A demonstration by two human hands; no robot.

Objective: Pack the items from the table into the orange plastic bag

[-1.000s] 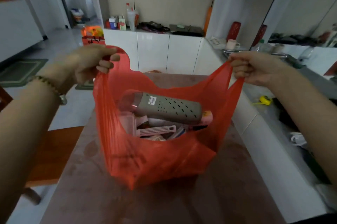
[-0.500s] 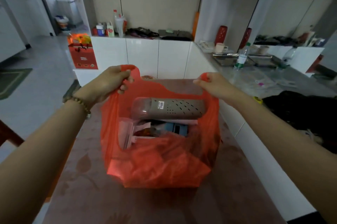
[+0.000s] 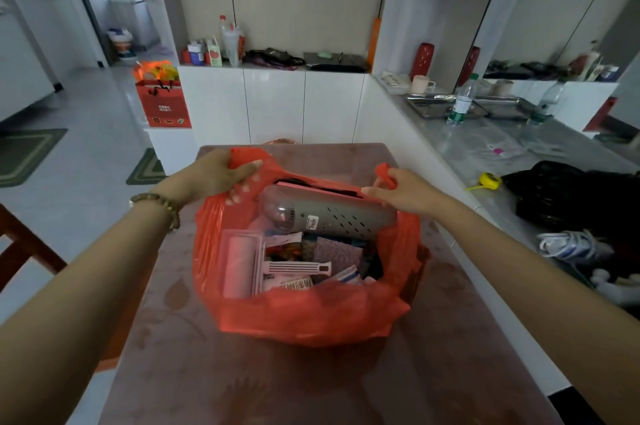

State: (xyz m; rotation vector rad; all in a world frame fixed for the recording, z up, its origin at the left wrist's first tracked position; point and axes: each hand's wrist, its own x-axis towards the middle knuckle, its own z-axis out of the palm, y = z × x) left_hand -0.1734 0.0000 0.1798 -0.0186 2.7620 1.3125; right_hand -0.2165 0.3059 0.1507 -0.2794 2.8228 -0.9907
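The orange plastic bag (image 3: 311, 317) rests on the brown table (image 3: 242, 383) with its mouth open toward me. My left hand (image 3: 221, 175) grips the bag's left handle; my right hand (image 3: 405, 190) pinches the right handle. Inside lie a grey perforated case (image 3: 332, 216) across the top, a pink lint roller (image 3: 239, 265), a pale comb-like piece (image 3: 298, 268) and several small packets. Both handles are held low, just above the bag's rim.
A white counter (image 3: 485, 161) runs along the table's right side, with a water bottle (image 3: 462, 100), metal trays, a yellow tape measure (image 3: 488, 180) and a black bag (image 3: 561, 196). A red gift bag (image 3: 162, 102) stands at far left. A wooden chair (image 3: 24, 251) is at my left.
Both hands have come down and closer together with the handles. The bag, stretched tall and wide a second ago, has settled onto the table and slumped.
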